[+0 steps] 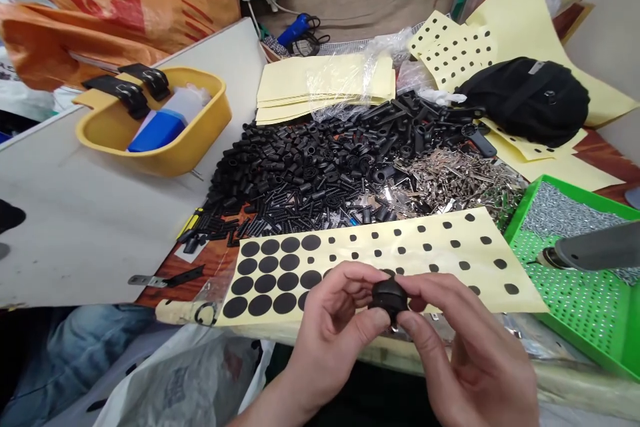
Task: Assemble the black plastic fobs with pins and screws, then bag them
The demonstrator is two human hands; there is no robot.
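Observation:
Between both hands, above the table's front edge, is a small round black plastic part (389, 296). My left hand (335, 327) pinches it from the left with thumb and fingers. From the right, the thumb and fingertips of my right hand (465, 333) grip the same part. Its underside is partly hidden by the thumbs. Just behind the hands lies a pale yellow sticker sheet (450, 240); round black stickers (270, 247) fill its left side, and its right side shows small dark holes or marks.
Behind the sheet are heaps of black plastic parts (300, 160) and metal pieces (450, 180). A green tray (575, 307) of screws with an electric screwdriver (600, 245) over it stands right. A yellow bin (200, 140) hangs on the left panel. Below lies a plastic bag (185, 380).

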